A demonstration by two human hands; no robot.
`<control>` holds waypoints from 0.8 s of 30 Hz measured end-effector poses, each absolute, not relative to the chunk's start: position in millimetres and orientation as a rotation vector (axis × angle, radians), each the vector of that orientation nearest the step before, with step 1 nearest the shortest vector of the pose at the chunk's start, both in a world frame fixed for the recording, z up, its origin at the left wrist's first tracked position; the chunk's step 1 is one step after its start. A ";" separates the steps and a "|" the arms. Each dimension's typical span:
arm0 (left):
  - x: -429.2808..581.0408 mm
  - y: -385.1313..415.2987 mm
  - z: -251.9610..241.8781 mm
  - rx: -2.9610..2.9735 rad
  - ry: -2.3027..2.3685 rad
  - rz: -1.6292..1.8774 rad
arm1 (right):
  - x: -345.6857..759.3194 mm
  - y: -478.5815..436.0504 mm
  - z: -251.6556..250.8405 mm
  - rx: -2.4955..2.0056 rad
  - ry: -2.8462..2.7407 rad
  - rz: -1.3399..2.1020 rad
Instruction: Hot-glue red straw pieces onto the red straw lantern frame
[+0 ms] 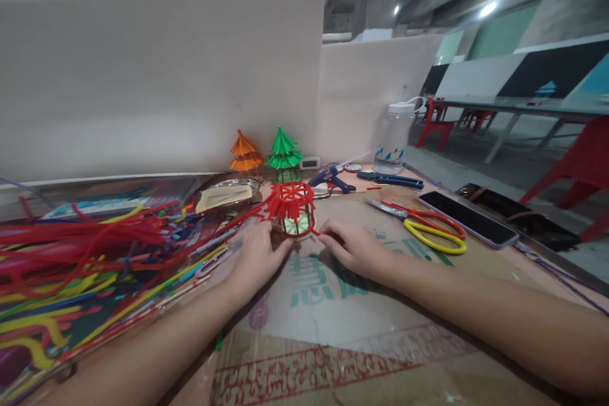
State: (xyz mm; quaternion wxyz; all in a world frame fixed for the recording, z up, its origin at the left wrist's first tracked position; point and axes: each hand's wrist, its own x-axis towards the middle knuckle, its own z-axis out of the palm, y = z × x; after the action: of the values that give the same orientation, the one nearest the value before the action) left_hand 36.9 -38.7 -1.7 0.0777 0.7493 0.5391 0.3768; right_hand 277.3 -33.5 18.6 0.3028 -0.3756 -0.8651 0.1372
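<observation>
A small round pavilion model (290, 206) stands on the cardboard, with a red spoked top, a red fringe, dark posts and a pale green base. My left hand (259, 254) is closed at its left lower edge, thumb and fingers bent against it. At the lower right of the model, my right hand (352, 247) pinches the end of a short red fuzzy stem (315, 233) near the base rim. Behind it stand a finished-looking orange pagoda model (246, 155) and a green pagoda model (284, 152).
Colourful fuzzy stems (95, 247) pile up at the left. Behind and right are a blue glue gun (333, 177), pliers-like blue tool (390, 179), scissors (428, 228), a phone (466, 219) and a water bottle (394, 139). White panels (162, 82) rise behind the table.
</observation>
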 end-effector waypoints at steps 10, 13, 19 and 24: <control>34.3 -16.5 -11.8 2.038 1.538 1.320 | 275.5 -33.1 14.3 -0.909 -2.178 0.446; 32.6 -10.1 -7.1 2.077 1.350 1.212 | 271.2 -36.5 15.2 -0.922 -2.185 0.464; 26.0 -2.3 -8.8 2.274 1.455 1.093 | 276.7 -40.5 39.4 -0.847 -2.287 0.169; 30.3 -8.6 -3.1 2.473 1.444 1.089 | 287.2 -42.8 65.1 -0.925 -2.342 -0.072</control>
State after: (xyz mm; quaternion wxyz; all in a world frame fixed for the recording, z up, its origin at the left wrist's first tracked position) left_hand 30.3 -8.6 -3.1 0.0390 0.8065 0.4709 0.3553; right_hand 287.2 -42.8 65.1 0.3062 -0.3495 -0.8851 -0.0273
